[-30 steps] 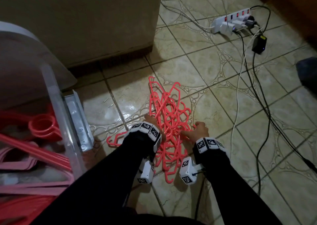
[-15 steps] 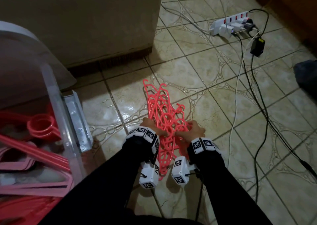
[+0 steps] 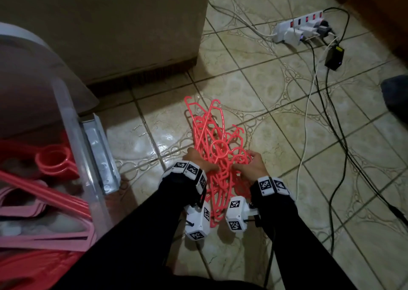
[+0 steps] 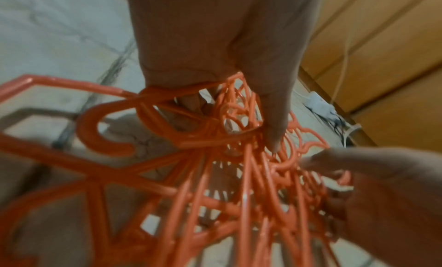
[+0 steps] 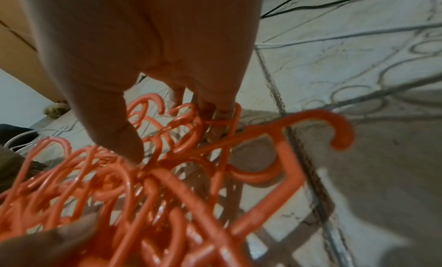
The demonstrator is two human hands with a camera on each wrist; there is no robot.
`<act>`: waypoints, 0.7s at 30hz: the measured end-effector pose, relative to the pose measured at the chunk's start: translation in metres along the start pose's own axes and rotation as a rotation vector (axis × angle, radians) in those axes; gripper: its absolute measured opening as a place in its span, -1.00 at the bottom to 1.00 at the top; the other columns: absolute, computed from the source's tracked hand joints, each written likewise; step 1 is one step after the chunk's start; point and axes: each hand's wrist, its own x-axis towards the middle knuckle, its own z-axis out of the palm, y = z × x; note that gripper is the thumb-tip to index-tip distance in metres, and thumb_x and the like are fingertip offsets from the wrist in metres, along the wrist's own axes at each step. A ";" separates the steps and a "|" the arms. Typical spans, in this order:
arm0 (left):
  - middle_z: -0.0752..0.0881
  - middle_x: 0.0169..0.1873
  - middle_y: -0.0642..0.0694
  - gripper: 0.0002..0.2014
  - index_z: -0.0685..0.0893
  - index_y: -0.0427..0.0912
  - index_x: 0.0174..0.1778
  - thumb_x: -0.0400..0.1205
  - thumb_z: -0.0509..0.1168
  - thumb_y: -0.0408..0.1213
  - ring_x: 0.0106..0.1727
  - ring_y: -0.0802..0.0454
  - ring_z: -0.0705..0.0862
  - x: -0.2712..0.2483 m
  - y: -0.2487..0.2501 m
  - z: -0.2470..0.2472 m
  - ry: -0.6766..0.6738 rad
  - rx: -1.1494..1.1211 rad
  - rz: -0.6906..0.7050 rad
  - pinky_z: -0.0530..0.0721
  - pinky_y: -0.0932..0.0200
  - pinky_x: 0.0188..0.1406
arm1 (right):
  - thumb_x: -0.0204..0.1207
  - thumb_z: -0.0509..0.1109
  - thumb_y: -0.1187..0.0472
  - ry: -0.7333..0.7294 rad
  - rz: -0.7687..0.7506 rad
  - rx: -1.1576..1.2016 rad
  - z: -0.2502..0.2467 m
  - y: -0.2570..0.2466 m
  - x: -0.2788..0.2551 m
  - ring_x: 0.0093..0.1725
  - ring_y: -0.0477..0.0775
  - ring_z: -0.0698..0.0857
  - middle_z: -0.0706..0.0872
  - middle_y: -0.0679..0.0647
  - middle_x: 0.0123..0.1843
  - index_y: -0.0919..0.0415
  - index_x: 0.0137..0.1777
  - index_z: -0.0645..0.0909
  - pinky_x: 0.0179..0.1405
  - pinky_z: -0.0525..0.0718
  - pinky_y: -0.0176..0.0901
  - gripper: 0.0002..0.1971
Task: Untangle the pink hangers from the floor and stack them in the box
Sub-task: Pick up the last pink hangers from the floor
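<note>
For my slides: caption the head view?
Both hands, left hand and right hand, grip tangled pink hangers beside the box.

— Counted how many hands (image 3: 199,160) on the hanger tangle (image 3: 217,155)?
— Two. One tangle, hangers too knotted to number.
— And boxes (image 3: 72,135)?
— One. Plus one power strip (image 3: 293,30).

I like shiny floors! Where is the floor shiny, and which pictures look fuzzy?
Head view: dim room, with glare on the floor tiles left of the hangers. Left wrist view: hangers blurred, especially the near ones. Right wrist view: also soft and smeary.
</note>
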 end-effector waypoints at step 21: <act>0.74 0.09 -0.09 -0.22 0.52 -0.15 0.32 0.21 0.69 -0.17 0.04 -0.05 0.75 -0.072 0.086 -0.066 0.095 -0.377 0.417 0.71 -0.06 0.12 | 0.37 0.58 0.17 -0.002 -0.249 0.332 -0.057 -0.086 -0.071 -0.42 0.10 0.73 0.76 0.25 -0.23 0.35 0.29 0.58 -0.45 0.71 -0.16 -0.48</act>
